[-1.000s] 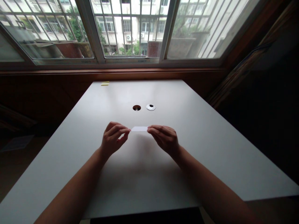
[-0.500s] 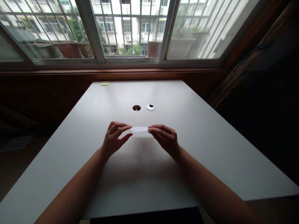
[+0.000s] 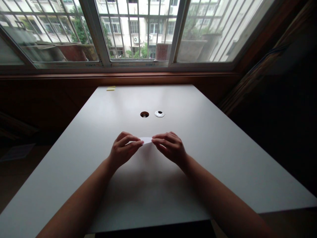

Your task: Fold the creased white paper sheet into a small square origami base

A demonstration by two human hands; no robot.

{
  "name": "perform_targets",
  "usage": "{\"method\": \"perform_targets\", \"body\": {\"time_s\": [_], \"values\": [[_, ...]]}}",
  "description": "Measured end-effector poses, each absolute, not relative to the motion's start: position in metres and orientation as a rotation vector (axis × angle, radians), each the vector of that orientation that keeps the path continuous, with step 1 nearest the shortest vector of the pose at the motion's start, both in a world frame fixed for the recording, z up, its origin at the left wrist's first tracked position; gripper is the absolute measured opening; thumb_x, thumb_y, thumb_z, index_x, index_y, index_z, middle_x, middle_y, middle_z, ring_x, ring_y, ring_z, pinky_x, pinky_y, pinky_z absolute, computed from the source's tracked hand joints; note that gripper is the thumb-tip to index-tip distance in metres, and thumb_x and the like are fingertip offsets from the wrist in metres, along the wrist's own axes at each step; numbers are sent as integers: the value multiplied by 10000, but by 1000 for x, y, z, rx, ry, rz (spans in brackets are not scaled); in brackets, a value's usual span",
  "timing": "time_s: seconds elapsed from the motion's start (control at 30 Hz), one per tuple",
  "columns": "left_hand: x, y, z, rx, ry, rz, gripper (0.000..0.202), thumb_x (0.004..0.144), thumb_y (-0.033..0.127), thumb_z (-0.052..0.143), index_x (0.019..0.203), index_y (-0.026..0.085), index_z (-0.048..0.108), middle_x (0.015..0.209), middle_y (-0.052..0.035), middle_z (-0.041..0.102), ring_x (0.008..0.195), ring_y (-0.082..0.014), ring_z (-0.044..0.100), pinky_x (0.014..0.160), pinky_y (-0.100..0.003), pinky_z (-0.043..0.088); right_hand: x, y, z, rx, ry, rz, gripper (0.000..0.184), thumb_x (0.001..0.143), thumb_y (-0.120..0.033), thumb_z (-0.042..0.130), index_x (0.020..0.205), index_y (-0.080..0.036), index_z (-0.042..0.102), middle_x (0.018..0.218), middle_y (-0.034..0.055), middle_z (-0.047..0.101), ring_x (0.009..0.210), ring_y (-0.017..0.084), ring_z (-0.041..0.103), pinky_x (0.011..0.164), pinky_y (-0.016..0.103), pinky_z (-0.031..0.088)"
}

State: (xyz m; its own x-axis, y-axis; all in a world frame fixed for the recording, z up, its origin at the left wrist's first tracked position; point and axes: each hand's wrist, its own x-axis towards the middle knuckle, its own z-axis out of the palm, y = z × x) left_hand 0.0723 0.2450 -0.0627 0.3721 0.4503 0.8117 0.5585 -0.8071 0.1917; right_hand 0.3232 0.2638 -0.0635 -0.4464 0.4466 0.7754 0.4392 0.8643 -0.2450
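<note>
A small white slip of paper [image 3: 146, 140] is held just above the white table [image 3: 223, 155], between my two hands. My left hand [image 3: 123, 150] pinches its left end with thumb and fingers closed. My right hand [image 3: 169, 147] pinches its right end the same way. The fingertips of both hands are close together, so only a short piece of the slip shows between them. Both forearms reach in from the near edge of the table.
A round cable hole [image 3: 144, 114] and its loose white cap [image 3: 159, 114] lie beyond the hands. A yellow sticky pad [image 3: 110, 88] sits at the far left corner. A wooden sill and barred window [image 3: 138, 33] stand behind the table.
My hands have moved closer together, and the visible stretch of the paper slip between them has become shorter.
</note>
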Motion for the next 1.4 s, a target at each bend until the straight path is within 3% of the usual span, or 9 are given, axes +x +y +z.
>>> {"method": "perform_targets", "body": {"time_s": [0.23, 0.6, 1.0, 1.23, 1.4], "values": [[74, 244, -65, -2528, -890, -1341, 373, 806, 157, 733, 1134, 325, 680, 941, -10, 716, 861, -168, 588, 756, -314, 524, 318, 259, -59, -666, -2200, -162, 208, 856, -239, 700, 1049, -318, 698, 1041, -36, 746, 771, 162, 549, 746, 363, 387], [76, 242, -64, -2572, -848, -1375, 306, 805, 152, 728, 1070, 302, 693, 910, -10, 707, 823, -161, 582, 729, -309, 522, 312, 256, -61, -612, -2244, -143, 169, 871, -223, 658, 1023, -295, 660, 982, -24, 735, 809, 178, 560, 751, 372, 381], [71, 240, -57, -2357, -1057, -1660, 182, 811, 165, 724, 944, 291, 723, 867, -18, 700, 808, -175, 586, 697, -347, 519, 328, 269, -60, -739, -2108, -153, 124, 852, -180, 662, 941, -267, 664, 916, 5, 725, 780, 182, 554, 771, 368, 401], [70, 242, -54, -2306, -1243, -1926, 66, 859, 178, 671, 897, 218, 706, 880, -39, 664, 815, -157, 629, 725, -320, 532, 332, 273, -66, -757, -2019, 6, 115, 865, -165, 646, 940, -247, 676, 938, 33, 709, 837, 188, 596, 810, 384, 461], [69, 246, -61, -2201, -1478, -2140, 93, 861, 286, 673, 846, 194, 673, 804, -16, 628, 712, -129, 591, 598, -243, 467, 333, 271, -66, -775, -1961, 341, 179, 928, -263, 580, 1083, -225, 662, 1053, 77, 659, 836, 169, 609, 751, 335, 517]]}}
